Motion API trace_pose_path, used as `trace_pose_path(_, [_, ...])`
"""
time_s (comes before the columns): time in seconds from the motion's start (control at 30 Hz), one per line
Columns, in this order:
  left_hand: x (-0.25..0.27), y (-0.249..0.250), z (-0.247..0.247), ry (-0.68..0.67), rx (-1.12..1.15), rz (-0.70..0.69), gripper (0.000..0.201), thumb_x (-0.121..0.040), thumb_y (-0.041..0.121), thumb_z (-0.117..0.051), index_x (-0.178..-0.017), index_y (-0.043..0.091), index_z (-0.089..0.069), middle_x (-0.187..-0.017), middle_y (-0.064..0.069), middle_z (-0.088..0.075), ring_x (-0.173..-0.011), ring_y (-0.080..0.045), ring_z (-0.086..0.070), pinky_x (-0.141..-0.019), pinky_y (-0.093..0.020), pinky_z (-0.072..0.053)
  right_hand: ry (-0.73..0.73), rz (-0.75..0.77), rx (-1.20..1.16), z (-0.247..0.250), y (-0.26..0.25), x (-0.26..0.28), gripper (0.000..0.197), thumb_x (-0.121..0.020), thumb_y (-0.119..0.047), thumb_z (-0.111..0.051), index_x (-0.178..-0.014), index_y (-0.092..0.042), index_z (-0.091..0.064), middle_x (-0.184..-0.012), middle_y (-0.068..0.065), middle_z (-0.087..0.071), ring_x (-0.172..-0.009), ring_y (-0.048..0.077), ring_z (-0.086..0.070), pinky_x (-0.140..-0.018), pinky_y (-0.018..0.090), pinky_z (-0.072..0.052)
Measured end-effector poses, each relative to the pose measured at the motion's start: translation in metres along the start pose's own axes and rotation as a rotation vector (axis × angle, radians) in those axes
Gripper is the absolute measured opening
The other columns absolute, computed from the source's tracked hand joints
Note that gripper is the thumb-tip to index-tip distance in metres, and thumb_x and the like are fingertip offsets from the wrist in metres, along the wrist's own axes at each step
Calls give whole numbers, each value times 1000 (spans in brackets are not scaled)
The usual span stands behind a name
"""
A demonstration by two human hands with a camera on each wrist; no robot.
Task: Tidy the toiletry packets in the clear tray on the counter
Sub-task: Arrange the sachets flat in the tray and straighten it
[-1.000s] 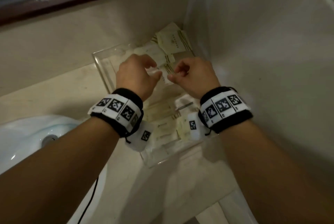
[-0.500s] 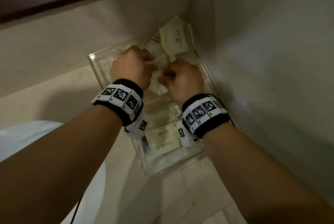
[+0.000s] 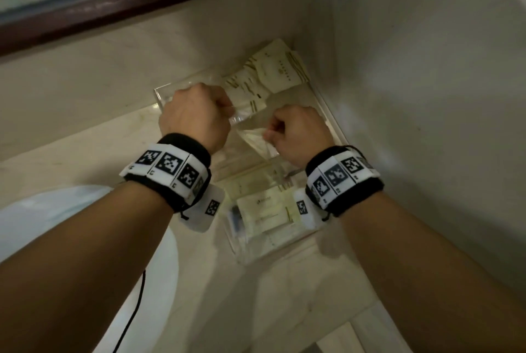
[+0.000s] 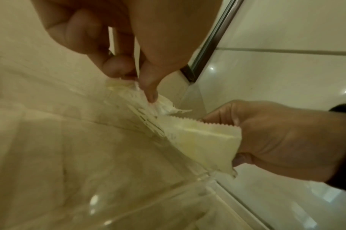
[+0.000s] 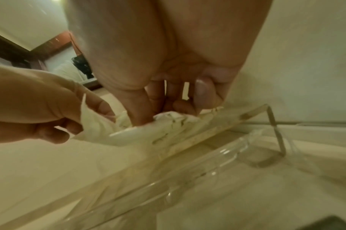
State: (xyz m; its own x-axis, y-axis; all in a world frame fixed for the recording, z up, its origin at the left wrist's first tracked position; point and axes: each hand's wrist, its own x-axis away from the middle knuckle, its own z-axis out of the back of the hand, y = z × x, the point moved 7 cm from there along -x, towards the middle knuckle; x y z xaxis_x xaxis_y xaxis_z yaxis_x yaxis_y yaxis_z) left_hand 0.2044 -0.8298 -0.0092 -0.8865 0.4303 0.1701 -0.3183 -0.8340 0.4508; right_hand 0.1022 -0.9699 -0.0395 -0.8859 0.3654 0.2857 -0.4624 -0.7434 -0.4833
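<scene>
A clear tray [image 3: 244, 258] sits on the counter in the wall corner. Cream toiletry packets [image 3: 281, 71] are piled at its far end, and more packets [image 3: 264, 210] lie flat at its near end. My left hand [image 3: 196, 119] and right hand [image 3: 296, 130] are over the tray's middle, both with curled fingers. They hold a cream packet [image 3: 250, 128] between them. In the left wrist view my left hand [image 4: 136, 80] pinches its crumpled end, and the right hand [image 4: 276, 140] grips the packet [image 4: 203, 140] by its serrated edge. The right wrist view shows the right hand [image 5: 164, 112] pressing thumb and fingers on the packet [image 5: 168, 123].
A white basin [image 3: 57, 224] lies at the lower left, with a black cable [image 3: 133, 310] hanging by it. A dark wooden mirror frame [image 3: 142, 2] runs along the back wall. A tiled wall [image 3: 427, 96] stands close on the tray's right. Pale counter [image 3: 284, 295] extends in front.
Both hands went further over the tray, then drew slightly apart. The packet now stretches between them, and the right hand sits a little nearer me than the left.
</scene>
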Motion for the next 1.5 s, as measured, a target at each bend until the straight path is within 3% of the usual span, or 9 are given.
trace_pose_path(0.13, [26, 10, -2, -34, 79, -52, 13, -90, 28, -65, -79, 34, -64, -94, 5, -68, -79, -17, -55, -68, -30, -42, 66, -35, -34, 14, 15, 27, 9, -85, -27, -69, -77, -24, -66, -83, -7, -68, -79, 16, -63, -76, 34, -55])
trace_pose_path(0.33, [79, 24, -27, -145, 100, -178, 8, -88, 29, -68, -79, 28, -67, -95, 3, -66, -87, -24, -61, -77, -37, -51, 131, -56, -13, 11, 45, 89, 15, -83, -23, -70, -71, -21, -61, -74, -6, -62, -73, 18, -60, -70, 34, -52])
trace_pose_path(0.53, [127, 19, -70, -287, 10, -215, 11, -84, 24, -62, -76, 27, -68, -91, 3, -67, -85, -24, -63, -75, -37, -54, 55, -98, 28, -29, 60, 128, 11, -82, -16, -69, -73, -18, -65, -76, -9, -54, -75, 20, -61, -66, 30, -47])
trace_pose_path(0.67, [139, 12, -88, -364, -106, -239, 13, -83, 22, -55, -72, 24, -61, -87, -1, -65, -81, -27, -62, -70, -35, -53, 34, -136, 56, -44, 64, 132, 12, -86, -26, -69, -80, -16, -65, -85, -3, -55, -78, 22, -59, -69, 34, -50])
trace_pose_path(0.83, [143, 11, -101, -468, -257, -287, 13, -80, 23, -60, -89, 16, -66, -90, -4, -60, -83, -28, -59, -66, -34, -46, 47, -155, 89, -51, 64, 135, 15, -87, -29, -67, -90, -15, -63, -97, 3, -59, -86, 26, -61, -68, 29, -43])
trace_pose_path(1.07, [148, 15, -116, -521, -440, -320, 46, -86, 64, -48, -82, 21, -61, -82, -1, -58, -72, -24, -55, -63, -33, -45, 38, -189, 216, -59, 59, 134, 32, -89, -36, -63, -105, -9, -57, -112, 11, -56, -97, 32, -60, -70, 30, -35])
trace_pose_path(1.23, [148, 24, -118, -557, -506, -337, 48, -92, 60, -43, -97, 18, -66, -90, -6, -63, -75, -26, -58, -66, -33, -45, -14, -207, 247, -60, 57, 127, 39, -89, -34, -60, -116, -7, -54, -120, 13, -55, -105, 33, -59, -79, 33, -43])
trace_pose_path(1.4, [133, 21, -119, -623, -452, -289, 51, -84, 71, -48, -81, 21, -59, -80, -3, -57, -74, -25, -57, -66, -33, -47, -99, -248, 224, -49, 57, 114, 35, -83, -37, -62, -103, -9, -61, -110, 11, -63, -101, 32, -63, -76, 33, -46])
trace_pose_path(1.5, [108, 25, -100, -536, -322, -252, 64, -79, 81, -46, -69, 20, -61, -74, -1, -62, -69, -21, -61, -63, -34, -51, -15, -235, 167, -21, 48, 95, 32, -83, -44, -62, -90, -13, -65, -97, 7, -69, -93, 27, -65, -76, 33, -51])
